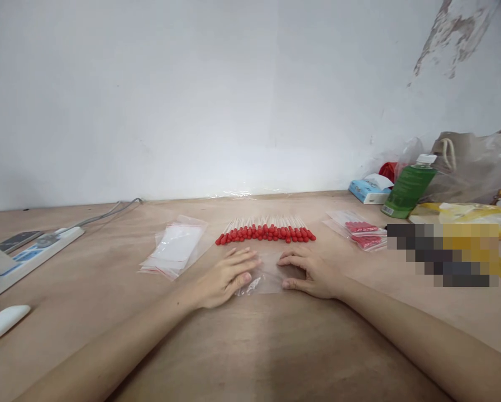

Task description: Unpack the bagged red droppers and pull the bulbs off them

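Note:
A clear plastic bag (263,273) lies flat on the table in front of me. My left hand (225,274) rests on its left side, fingers stretched out and thumb apart. At the bag's right side, my right hand (311,272) touches the plastic with fingers and thumb spread, holding nothing. Just beyond both hands is a row of thin pale sticks with red rounded heads (265,231), the heads towards me. To the left sits a stack of clear zip bags (177,248). On the right are zip bags holding red-headed pieces (361,233).
A white power strip (32,259) with cables, a phone-like dark slab (18,241) and a white mouse-like object (5,322) lie at left. A green bottle (409,187), a blue tissue pack (370,190) and plastic bags (468,167) stand back right, near the wall. A blurred patch covers something there.

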A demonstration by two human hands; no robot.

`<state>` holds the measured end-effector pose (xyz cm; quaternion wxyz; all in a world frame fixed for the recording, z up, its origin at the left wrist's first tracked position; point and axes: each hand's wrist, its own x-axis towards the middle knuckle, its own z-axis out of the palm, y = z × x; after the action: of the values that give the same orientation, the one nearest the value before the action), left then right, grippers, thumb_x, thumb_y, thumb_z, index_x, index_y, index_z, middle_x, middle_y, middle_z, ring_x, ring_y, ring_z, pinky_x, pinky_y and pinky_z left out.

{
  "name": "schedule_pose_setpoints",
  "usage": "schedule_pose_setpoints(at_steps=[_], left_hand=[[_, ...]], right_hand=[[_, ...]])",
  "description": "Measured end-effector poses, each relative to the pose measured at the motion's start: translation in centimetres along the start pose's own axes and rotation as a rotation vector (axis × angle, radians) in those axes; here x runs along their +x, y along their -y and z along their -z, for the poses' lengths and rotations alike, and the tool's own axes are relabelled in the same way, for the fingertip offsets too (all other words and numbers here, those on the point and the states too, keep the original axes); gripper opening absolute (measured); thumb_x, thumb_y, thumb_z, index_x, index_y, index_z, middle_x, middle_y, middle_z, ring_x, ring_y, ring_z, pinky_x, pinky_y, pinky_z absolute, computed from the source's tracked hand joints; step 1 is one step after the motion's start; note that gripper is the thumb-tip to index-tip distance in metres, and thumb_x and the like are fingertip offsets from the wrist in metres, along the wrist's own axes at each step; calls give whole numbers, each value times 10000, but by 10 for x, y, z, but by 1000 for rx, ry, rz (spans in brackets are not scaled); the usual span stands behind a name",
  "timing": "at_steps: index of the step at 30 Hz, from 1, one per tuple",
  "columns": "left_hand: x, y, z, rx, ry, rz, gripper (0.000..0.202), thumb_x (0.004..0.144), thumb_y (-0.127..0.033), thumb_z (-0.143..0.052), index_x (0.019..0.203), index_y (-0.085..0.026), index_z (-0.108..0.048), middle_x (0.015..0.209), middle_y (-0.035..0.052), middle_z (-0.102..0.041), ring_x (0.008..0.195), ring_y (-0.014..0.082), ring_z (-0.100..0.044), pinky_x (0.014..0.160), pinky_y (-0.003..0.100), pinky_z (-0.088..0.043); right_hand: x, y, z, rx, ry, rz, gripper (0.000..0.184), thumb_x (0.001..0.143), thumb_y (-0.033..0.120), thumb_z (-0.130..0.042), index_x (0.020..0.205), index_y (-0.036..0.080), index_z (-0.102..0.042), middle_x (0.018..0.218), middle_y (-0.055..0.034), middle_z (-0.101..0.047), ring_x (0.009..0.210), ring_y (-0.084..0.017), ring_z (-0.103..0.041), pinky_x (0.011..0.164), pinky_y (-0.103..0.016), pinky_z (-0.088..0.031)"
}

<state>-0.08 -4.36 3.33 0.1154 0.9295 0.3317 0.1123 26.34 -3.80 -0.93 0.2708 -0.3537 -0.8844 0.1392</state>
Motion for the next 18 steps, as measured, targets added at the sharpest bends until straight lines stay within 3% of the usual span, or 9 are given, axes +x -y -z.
schedule_pose_setpoints(at_steps=[2, 5, 7, 10, 13, 16, 18], left_hand=[[-6, 1, -6, 24, 111, 10, 424, 919, -380, -283, 1331, -291, -320, 1426, 21, -254, 1324, 193, -195, 1084, 462, -114], [-12, 8, -10, 12, 141, 28, 439, 910, -399, -306, 1340, -312, -285, 1433, 31, -232, 1326, 206, -185, 1071, 508, -71], [-13, 11, -12, -37, 68, 56, 403, 903, -391, -333, 1296, -314, -378, 1408, 36, -308, 1304, 208, -257, 1069, 488, -139], [-12, 13, -15, -123, -176, 186, 327, 883, -374, -383, 1141, -273, -558, 1294, 53, -470, 1188, 199, -433, 996, 396, -334], [-8, 16, -19, -146, -396, 301, 292, 826, -397, -482, 1038, -226, -589, 1103, 62, -570, 1051, 200, -514, 903, 366, -409], [-5, 21, -24, -113, -458, 382, 349, 741, -468, -567, 975, -208, -571, 998, 52, -584, 976, 214, -520, 839, 371, -422], [-4, 23, -26, -71, -448, 430, 385, 714, -513, -571, 943, -203, -557, 974, 48, -576, 940, 217, -519, 806, 370, -422]], right_hand=[[0, 0, 0, -38, 22, -16, 519, 720, 539, -572, 1130, 221, -555, 1150, -87, -541, 1073, -226, -470, 933, -393, -342], [0, 2, 1, -65, 57, -38, 559, 707, 575, -562, 1155, 241, -548, 1193, -83, -521, 1109, -239, -449, 964, -418, -306], [0, 3, 2, -61, 73, -40, 547, 711, 574, -558, 1152, 249, -548, 1188, -77, -523, 1097, -236, -458, 959, -421, -311], [2, 5, 3, -36, 49, -22, 476, 733, 534, -558, 1109, 242, -570, 1147, -73, -544, 1050, -220, -490, 921, -396, -353], [7, 0, 12, -54, -84, -32, 307, 800, 437, -504, 964, 207, -624, 979, -74, -603, 907, -183, -546, 813, -327, -416], [10, -20, 36, -239, -299, -200, 282, 827, 382, -438, 751, 184, -623, 724, -53, -600, 713, -165, -548, 677, -292, -417], [6, -42, 57, -445, -370, -374, 277, 786, 401, -469, 703, 175, -604, 676, -56, -573, 694, -182, -537, 654, -296, -399]])
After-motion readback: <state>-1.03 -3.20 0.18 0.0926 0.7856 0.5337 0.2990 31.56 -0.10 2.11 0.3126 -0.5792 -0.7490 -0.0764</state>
